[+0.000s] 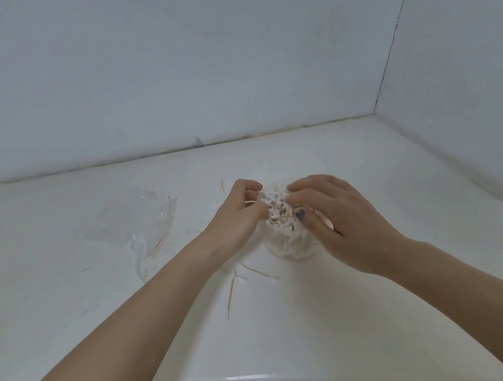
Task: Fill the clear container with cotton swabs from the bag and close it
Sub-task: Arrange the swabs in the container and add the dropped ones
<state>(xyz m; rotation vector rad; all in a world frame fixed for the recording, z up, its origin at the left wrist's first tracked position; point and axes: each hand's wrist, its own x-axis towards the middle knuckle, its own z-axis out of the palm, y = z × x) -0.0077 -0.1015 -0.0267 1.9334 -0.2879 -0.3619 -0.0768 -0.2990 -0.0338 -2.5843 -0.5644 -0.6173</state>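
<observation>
A clear round container [288,250] stands upright on the white table, packed with a bundle of cotton swabs [277,209] whose white tips stick up above its rim. My left hand [240,216] grips the left side of the bundle with curled fingers. From the right, my right hand [331,212] curls its fingers and thumb over the tips. The clear plastic bag [132,226] lies flat and open to the left. No lid shows.
Several loose swabs [238,281] lie on the table in front of the container, and one [222,185] lies behind my left hand. White walls close the back and right side. The table's front edge [265,376] runs below my forearms.
</observation>
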